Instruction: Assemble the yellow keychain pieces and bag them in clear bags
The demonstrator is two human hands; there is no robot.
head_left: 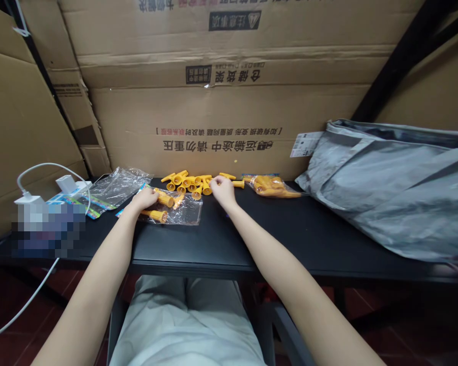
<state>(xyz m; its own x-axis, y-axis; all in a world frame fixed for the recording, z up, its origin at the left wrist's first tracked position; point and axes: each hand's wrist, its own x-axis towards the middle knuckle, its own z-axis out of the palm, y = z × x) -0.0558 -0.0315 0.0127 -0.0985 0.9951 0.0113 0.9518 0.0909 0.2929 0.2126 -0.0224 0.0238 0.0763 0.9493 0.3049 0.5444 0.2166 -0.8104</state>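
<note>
My left hand (144,198) is closed on the left end of a clear plastic bag (191,216) lying on the black table. Inside or on the bag are several yellow horn-shaped plastic pieces (158,216). Behind it, against the cardboard, lies a loose pile of similar yellow pieces (187,180), their flared ends mostly facing me. At the pile's right end is my right hand (223,193), its fingers curled together among the pieces. What it grips, if anything, is hidden. One yellow piece (238,184) sticks out just right of that hand.
A filled clear bag of yellow pieces (270,186) lies to the right, beside a large grey plastic sack (381,198). Flat clear bags (118,185) with coloured headers, white chargers (30,204) and a cable (41,284) occupy the left. Printed cardboard (221,107) stands behind the table.
</note>
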